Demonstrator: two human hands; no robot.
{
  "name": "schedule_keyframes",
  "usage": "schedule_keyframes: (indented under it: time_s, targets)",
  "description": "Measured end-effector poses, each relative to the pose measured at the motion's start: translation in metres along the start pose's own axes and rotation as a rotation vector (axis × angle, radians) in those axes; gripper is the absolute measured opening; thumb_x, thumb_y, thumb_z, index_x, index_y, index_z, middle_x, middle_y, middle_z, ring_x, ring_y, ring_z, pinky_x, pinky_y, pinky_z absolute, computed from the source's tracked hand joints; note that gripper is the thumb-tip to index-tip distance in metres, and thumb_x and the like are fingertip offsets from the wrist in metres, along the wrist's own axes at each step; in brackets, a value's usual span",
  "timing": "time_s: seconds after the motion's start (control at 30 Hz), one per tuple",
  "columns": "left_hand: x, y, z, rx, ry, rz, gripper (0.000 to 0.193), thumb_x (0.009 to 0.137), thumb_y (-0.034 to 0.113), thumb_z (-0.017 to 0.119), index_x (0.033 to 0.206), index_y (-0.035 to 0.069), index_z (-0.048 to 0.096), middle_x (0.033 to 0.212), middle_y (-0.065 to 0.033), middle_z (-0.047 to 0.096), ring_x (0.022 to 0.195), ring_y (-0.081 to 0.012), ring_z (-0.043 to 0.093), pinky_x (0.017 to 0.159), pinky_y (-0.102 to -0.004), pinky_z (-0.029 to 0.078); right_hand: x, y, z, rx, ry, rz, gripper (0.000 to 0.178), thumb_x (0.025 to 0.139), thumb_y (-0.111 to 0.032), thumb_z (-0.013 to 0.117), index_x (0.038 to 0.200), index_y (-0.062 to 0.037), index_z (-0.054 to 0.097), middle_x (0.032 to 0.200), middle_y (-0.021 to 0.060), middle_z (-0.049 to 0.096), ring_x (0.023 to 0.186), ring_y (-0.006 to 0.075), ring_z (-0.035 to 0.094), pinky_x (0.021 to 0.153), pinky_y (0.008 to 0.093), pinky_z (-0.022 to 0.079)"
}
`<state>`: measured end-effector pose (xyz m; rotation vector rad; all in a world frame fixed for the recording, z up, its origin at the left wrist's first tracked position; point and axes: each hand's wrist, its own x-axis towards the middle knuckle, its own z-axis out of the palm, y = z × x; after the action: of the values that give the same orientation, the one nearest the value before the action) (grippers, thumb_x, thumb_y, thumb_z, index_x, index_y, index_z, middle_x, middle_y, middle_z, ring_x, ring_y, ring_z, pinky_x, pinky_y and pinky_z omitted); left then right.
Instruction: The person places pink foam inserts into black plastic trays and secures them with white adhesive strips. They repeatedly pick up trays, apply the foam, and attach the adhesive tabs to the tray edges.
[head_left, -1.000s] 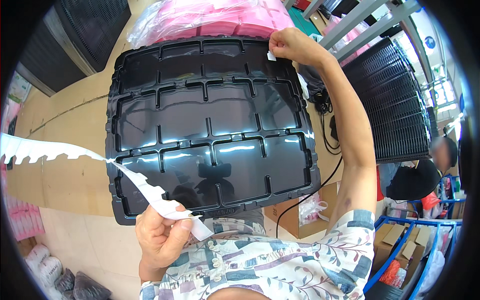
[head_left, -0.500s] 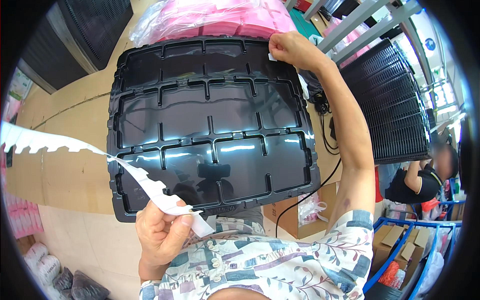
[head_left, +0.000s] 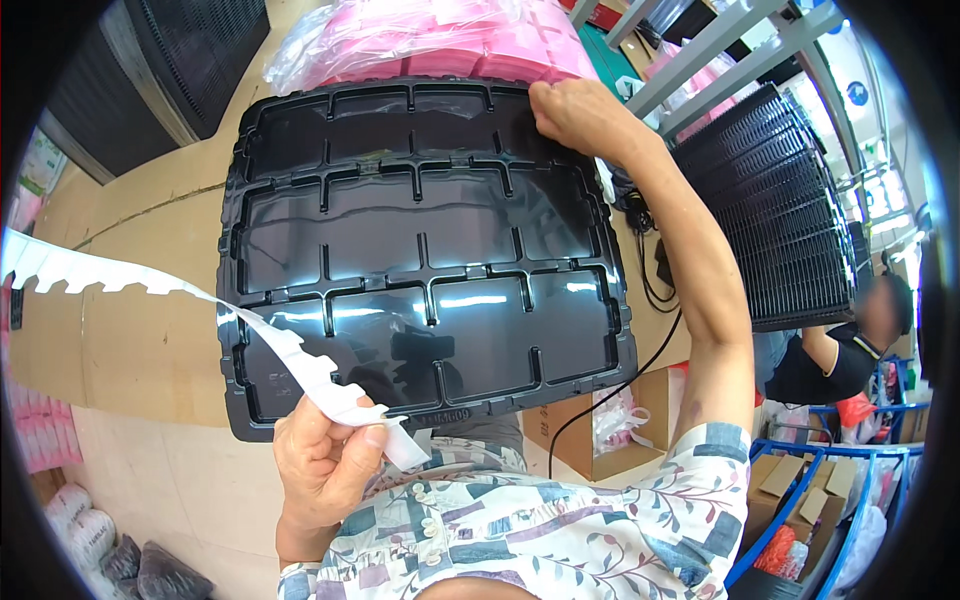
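Observation:
Pinched between the thumb and fingers of my left hand (head_left: 325, 460) is a long white paper-like strip (head_left: 300, 358) with a notched edge. It runs up and off past the left side of the view, crossing the near left part of a black plastic tray (head_left: 375, 290). This shallow tray with molded compartments lies flat in front of me. My right hand (head_left: 580, 115) is closed at the tray's far right corner, fingers bent down against the rim. What its fingertips hold, if anything, is hidden.
Pink packs (head_left: 450, 45) under clear plastic lie beyond the tray. Stacked black trays (head_left: 765, 210) stand at right, more (head_left: 190, 60) at far left. A black cable (head_left: 615, 393) runs by an open carton (head_left: 625, 430). Another person (head_left: 835, 350) is at far right.
My right hand has shifted slightly left and down at the tray's corner, and the small white piece at its fingers no longer shows. My left hand keeps its pinch on the strip.

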<state>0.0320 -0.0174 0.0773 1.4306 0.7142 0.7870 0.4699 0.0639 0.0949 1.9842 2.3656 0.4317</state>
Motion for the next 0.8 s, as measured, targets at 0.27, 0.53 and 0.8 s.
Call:
schedule_keyframes:
  time_s: [0.27,0.53,0.8]
  targets:
    - [-0.001,-0.006,-0.003,0.084,-0.011,0.070,0.016,0.085,0.003,0.066,0.098,-0.004,0.059,0.067,-0.0079,0.069,0.057,-0.0127,0.066,0.055,-0.0235,0.048,-0.015,0.009,-0.001,0.493,0.125,0.189,0.017,0.091,-0.017,0.057,0.083,-0.0021,0.058,0.071,0.0082,0.060,0.062,0.0194,0.055,0.059,0.0325,0.044]
    - [-0.004,-0.008,-0.002,0.008,-0.022,0.066,0.018,0.087,0.004,0.062,0.101,-0.002,0.053,0.074,-0.0106,0.060,0.054,-0.0124,0.056,0.044,-0.0217,0.043,-0.051,0.009,-0.018,1.543,0.120,0.480,0.021,0.102,-0.022,0.052,0.090,-0.0053,0.055,0.084,0.0057,0.063,0.050,0.0009,0.032,0.042,0.0172,0.024]
    - [0.007,0.005,0.007,-0.195,0.044,-0.068,0.022,0.092,0.003,0.053,0.113,-0.003,0.049,0.078,-0.0080,0.059,0.052,-0.0081,0.052,0.041,-0.0198,0.038,-0.104,-0.031,-0.017,1.767,0.331,0.474,0.006,0.097,-0.009,0.051,0.092,-0.0079,0.051,0.096,0.0120,0.062,0.053,-0.0004,0.031,0.039,0.0149,0.025]
